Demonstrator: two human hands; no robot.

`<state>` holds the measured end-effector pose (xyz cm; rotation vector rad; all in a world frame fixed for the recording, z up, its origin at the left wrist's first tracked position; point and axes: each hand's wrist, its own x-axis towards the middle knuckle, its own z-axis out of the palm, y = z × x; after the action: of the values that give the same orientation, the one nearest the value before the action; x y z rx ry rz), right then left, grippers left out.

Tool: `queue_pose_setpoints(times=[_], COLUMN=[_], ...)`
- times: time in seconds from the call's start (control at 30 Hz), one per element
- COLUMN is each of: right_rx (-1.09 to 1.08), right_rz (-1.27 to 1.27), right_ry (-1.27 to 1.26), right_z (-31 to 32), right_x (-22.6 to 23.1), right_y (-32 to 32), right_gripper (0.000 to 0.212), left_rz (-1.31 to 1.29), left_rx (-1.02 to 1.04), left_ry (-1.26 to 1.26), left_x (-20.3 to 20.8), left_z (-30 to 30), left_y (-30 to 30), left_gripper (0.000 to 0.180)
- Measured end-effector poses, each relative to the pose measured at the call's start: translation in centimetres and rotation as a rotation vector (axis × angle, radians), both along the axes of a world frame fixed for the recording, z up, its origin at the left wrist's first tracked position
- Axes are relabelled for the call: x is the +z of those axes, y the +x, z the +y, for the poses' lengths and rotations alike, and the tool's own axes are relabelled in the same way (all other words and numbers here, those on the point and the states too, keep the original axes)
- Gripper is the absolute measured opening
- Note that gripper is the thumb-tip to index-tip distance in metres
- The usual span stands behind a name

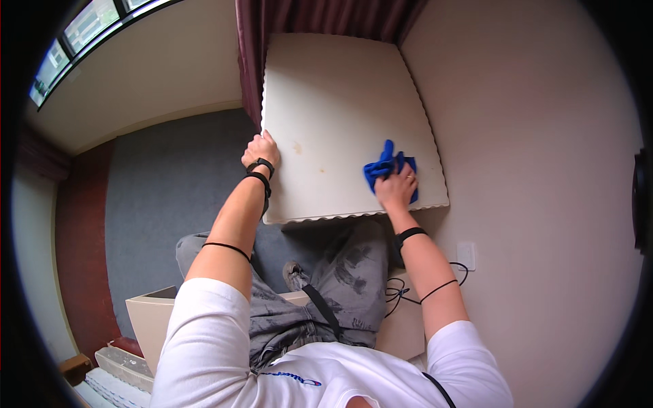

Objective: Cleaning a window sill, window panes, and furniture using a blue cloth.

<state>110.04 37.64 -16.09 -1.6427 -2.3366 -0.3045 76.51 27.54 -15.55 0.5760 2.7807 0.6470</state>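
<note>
A white table (340,88) with a scalloped rim stands in front of me. At its left edge, my left hand (261,151) is closed around the rim, fingers curled. My right hand (398,185) presses a crumpled blue cloth (381,168) onto the tabletop, near the right front corner. Part of the cloth sticks out beyond the fingers, and the palm side is hidden. Between the two hands, nearer the left one, a light brown stain (297,147) marks the surface, with a smaller spot (322,171) beside it.
A purple curtain (326,17) hangs behind the table. The wall (530,136) runs close along the right, with a white socket plate (466,256) and a black cable (401,294). Grey carpet (170,190) lies to the left. A beige box-like piece (146,319) stands beside my legs.
</note>
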Motion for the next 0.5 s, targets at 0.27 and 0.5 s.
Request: queue_pose_setpoints(times=[0.27, 0.5], right_rx=[0.506, 0.681], right_rz=[0.123, 0.18], right_ry=[-0.162, -0.146], right_z=[-5.5, -2.7], right_x=[0.9, 0.8], right_y=[-15.7, -23.2], right_gripper=[0.067, 0.058], left_rz=[-0.069, -0.073], left_rx=[0.0, -0.006], left_ry=[-0.023, 0.006], left_x=[0.6, 0.8], left_z=[-2.4, -2.3], left_y=[3.3, 2.4], left_gripper=[0.051, 0.053])
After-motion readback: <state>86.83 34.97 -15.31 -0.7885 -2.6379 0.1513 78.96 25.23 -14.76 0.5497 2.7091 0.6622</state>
